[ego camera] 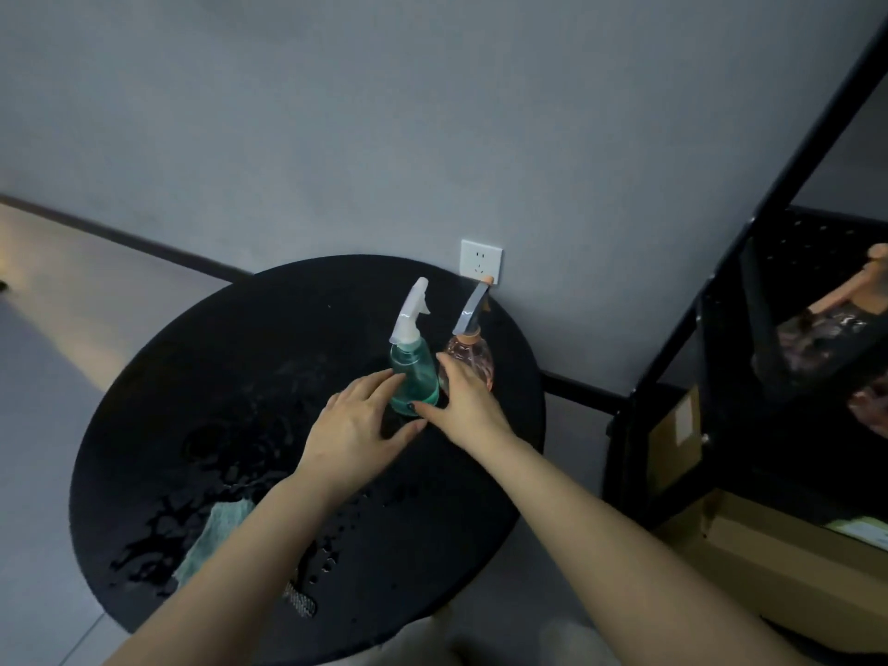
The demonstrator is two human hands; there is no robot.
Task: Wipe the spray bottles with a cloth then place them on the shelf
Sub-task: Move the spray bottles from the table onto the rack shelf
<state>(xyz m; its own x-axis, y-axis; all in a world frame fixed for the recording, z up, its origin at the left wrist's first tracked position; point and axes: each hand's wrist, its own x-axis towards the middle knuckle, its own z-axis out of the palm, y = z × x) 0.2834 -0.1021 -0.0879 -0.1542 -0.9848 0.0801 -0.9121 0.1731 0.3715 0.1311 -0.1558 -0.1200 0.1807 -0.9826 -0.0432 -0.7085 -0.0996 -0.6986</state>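
A black shelf unit (749, 300) at the right already holds what looks like at least one pinkish spray bottle (836, 310), a sign the job may be part done, while a round black table (202, 377), wet with scattered water, carries two bottles yet to be shelved and a pale green cloth (211, 535) lying unused at its near edge beneath the left forearm. The green bottle (414, 372) stands upright between the person's hands, the left hand (358, 425) open with straight fingers reaching its lower left side and the right hand (468, 406) open, fingers spread, between it and the pink bottle (473, 360) just beside.
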